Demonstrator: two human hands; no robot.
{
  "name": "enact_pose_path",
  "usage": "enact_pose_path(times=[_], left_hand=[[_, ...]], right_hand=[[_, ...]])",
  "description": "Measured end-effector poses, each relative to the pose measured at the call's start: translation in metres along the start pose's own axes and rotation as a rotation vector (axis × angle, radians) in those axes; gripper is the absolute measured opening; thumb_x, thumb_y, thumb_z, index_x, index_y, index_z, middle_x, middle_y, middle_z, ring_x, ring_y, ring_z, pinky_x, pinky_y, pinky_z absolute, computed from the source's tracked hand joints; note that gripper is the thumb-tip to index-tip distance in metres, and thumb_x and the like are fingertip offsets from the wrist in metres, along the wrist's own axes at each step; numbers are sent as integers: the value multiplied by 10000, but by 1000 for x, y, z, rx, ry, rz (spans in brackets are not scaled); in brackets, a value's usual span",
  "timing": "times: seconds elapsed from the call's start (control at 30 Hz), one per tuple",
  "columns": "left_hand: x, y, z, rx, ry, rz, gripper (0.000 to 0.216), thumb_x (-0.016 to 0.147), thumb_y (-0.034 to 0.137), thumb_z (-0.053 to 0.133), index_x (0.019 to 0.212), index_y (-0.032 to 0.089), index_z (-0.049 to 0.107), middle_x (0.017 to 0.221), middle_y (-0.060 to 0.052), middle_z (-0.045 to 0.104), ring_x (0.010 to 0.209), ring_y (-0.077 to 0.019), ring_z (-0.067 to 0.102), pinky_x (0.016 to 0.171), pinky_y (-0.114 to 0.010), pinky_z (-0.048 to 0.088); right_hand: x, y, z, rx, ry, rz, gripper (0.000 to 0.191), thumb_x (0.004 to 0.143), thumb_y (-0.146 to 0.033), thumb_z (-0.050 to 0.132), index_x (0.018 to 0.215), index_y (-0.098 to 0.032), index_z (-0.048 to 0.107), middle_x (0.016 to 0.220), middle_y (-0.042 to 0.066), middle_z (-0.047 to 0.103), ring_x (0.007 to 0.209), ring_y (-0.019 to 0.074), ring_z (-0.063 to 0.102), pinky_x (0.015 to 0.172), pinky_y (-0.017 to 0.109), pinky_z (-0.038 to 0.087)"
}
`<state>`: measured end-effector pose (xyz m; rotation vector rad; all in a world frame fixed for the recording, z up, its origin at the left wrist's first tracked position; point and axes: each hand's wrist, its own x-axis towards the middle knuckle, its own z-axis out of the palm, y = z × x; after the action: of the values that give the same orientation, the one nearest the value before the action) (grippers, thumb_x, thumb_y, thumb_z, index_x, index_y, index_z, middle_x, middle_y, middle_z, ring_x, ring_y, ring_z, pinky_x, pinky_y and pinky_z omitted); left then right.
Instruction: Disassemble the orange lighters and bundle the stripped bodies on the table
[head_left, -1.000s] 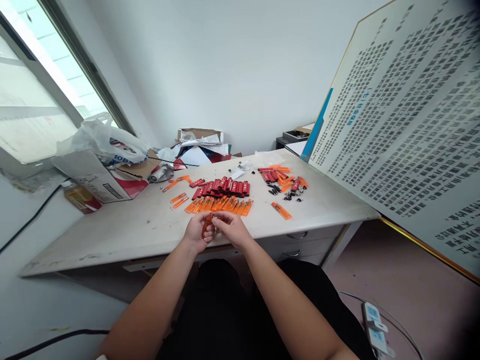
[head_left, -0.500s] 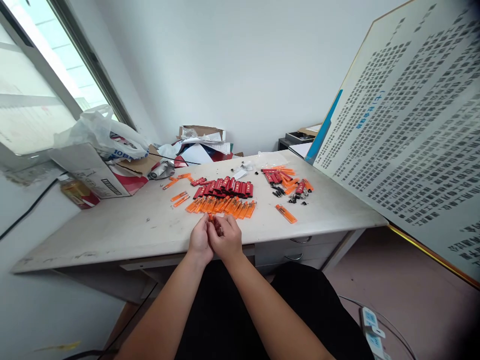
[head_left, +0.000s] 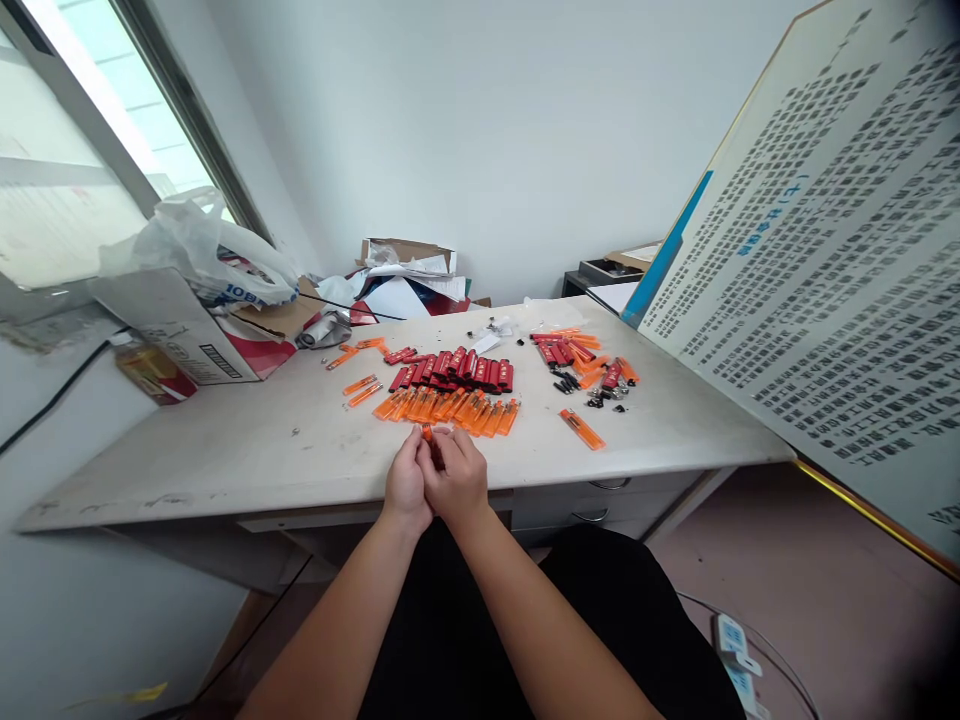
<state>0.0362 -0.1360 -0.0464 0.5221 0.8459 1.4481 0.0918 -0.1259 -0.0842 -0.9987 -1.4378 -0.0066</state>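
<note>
An orange lighter (head_left: 427,432), mostly hidden, stands upright between the left hand (head_left: 407,483) and right hand (head_left: 457,475), their fingers (head_left: 450,450) closed together on it, above the bench (head_left: 225,470) near its front edge. Just beyond lies a row of orange lighters (head_left: 450,412), then red lighters (head_left: 450,375) behind, with a loose orange lighter (head_left: 581,429) off to the right.

1. Left hand (head_left: 407,485) and right hand (head_left: 457,478) are bunched up together, pretty much touching, out front at the near middle.
2. Fingers (head_left: 454,447) curled inward, pointing far.
3. Left forearm (head_left: 337,605) and right forearm (head_left: 529,610) angle in from the near corners, wrists bent a bit.
</note>
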Motion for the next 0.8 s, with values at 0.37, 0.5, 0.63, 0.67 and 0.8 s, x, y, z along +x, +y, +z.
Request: enact_pose_path(times=[0.37, 0.5, 0.63, 0.67, 0.8], left_hand=[[0, -7, -4, -17, 16, 62, 257, 808, 370, 638, 861, 125, 695, 850, -49, 708, 876, -154, 664, 843, -237, 498], [0, -6, -4, -5, -1, 71, 250, 766, 369, 680, 815, 124, 681, 807, -30, 694, 796, -127, 648, 765, -207, 495], [0, -3, -2, 14, -11, 57, 271, 713, 387, 728, 731, 129, 643, 703, -4, 654, 690, -119, 621, 666, -211, 483], [0, -3, -2, 12, -9, 44, 268, 703, 378, 735, 716, 130, 636, 681, 1, 643, 667, -115, 612, 643, -209, 476], [1, -1, -1, 3, 20, 12, 225, 670, 320, 745, 692, 125, 634, 650, 6, 631, 633, -102, 591, 623, -195, 461]], right_hand=[[3, 3, 1, 9, 16, -46, 268, 900, -213, 486, 669, -185, 619, 685, 79, 594, 675, 146, 570, 618, 257, 482], [1, 3, 1, 23, 6, -30, 277, 898, -221, 488, 647, -194, 603, 667, 72, 577, 668, 148, 562, 619, 264, 482], [-1, 5, 2, 11, -5, -44, 291, 900, -222, 481, 631, -195, 590, 643, 66, 552, 619, 139, 523, 607, 265, 476], [-1, 5, 2, 0, 1, -59, 293, 900, -215, 479, 628, -195, 586, 635, 63, 545, 608, 137, 514, 598, 262, 472], [-3, 7, 4, -23, 39, -125, 294, 893, -183, 480, 611, -193, 565, 603, 48, 516, 585, 126, 494, 586, 243, 473]])
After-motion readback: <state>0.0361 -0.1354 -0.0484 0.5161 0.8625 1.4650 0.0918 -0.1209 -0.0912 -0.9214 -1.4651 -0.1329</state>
